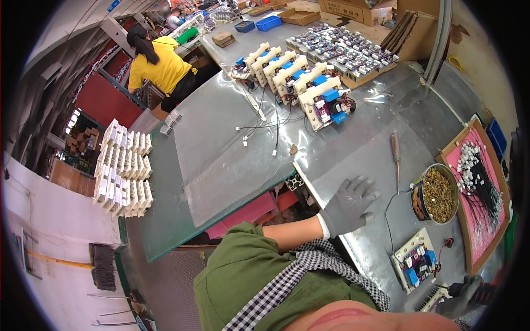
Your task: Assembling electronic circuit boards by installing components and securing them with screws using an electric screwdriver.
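My left hand (pixel 350 204), in a grey glove, lies flat on the metal table with its fingers spread and nothing in it. At the lower right edge, my gloved right hand (pixel 462 302) is closed around what looks like a black power screwdriver (pixel 479 291); part of it is lost in the dark rim. Under that tool sits a finned white piece (pixel 433 298), partly hidden by the hand. Beside it lies a circuit board on a cream base (pixel 415 261), with blue components and a thin black cable. A screwdriver (pixel 395 149) rests on the table beyond my left hand.
A round tin of small brass-coloured screws (pixel 436 194) stands at the right, next to a cardboard tray (pixel 472 259) of white-plugged cables. Assembled boards (pixel 295 77) stand in a row farther back. White frames (pixel 122 171) are stacked at the left. A person in yellow (pixel 163 66) works beyond.
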A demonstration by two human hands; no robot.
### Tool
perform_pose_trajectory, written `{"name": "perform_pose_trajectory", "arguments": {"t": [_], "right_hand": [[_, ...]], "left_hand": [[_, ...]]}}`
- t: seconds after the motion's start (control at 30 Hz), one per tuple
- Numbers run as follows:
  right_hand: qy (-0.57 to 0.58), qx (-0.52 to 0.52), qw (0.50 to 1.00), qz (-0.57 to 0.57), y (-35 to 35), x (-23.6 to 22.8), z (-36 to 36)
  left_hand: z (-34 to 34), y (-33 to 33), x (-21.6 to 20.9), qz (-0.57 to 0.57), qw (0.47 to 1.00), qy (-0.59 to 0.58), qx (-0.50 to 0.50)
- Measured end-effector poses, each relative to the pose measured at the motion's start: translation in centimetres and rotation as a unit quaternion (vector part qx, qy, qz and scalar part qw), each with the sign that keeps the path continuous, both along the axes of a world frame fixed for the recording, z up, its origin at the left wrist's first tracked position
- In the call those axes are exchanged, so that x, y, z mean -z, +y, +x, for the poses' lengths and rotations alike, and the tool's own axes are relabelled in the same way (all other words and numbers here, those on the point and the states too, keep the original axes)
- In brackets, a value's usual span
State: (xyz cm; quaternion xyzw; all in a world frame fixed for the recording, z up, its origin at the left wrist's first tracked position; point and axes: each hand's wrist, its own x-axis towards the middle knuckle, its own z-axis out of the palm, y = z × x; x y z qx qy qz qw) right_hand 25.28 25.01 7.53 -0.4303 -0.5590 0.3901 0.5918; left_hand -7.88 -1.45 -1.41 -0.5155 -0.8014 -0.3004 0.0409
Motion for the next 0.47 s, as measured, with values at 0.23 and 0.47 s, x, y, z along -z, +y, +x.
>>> {"name": "perform_pose_trajectory", "arguments": {"t": [0.23,0.47], "right_hand": [[0.010,0.020,0.989,0.149,-2.4,-1.9,-1.6],[-0.520,0.053,0.694,0.496,9.7,3.0,3.7]], "left_hand": [[-0.2,-0.3,0.6,0.111,0.993,-0.016,0.047],[4.2,5.1,-5.5,0.085,0.941,0.060,0.322]]}}
